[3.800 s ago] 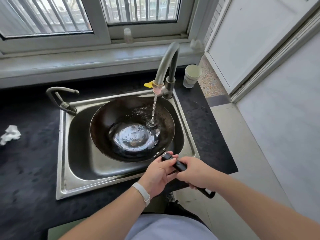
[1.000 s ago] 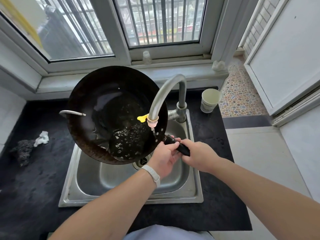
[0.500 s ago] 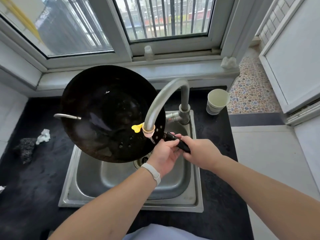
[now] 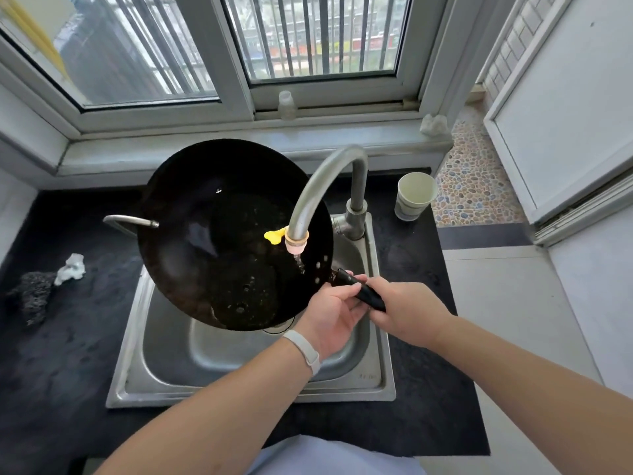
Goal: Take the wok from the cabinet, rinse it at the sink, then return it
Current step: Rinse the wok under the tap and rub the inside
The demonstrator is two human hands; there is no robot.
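Observation:
A large black wok (image 4: 219, 234) is tilted steeply on edge over the steel sink (image 4: 164, 358), its hollow facing me and its lower rim near the drain. Both hands grip its black handle (image 4: 349, 281): my left hand (image 4: 334, 313) near the wok's rim, my right hand (image 4: 407, 310) further out on the handle. The curved tap (image 4: 325, 186) arches in front of the wok, and a thin trickle of water falls from its spout. The cabinet is out of view.
A paper cup (image 4: 414, 195) stands on the black counter (image 4: 51, 354) right of the tap. A small second tap (image 4: 132, 221) sticks out at the sink's left. A dark scrubber (image 4: 32, 296) and a white crumpled wad (image 4: 72, 269) lie on the left. A windowsill runs behind the sink.
The wok lay flat in the sink under running water; it has since been lifted and tipped on edge, and the water has poured out. The tap's stream has thinned to a trickle.

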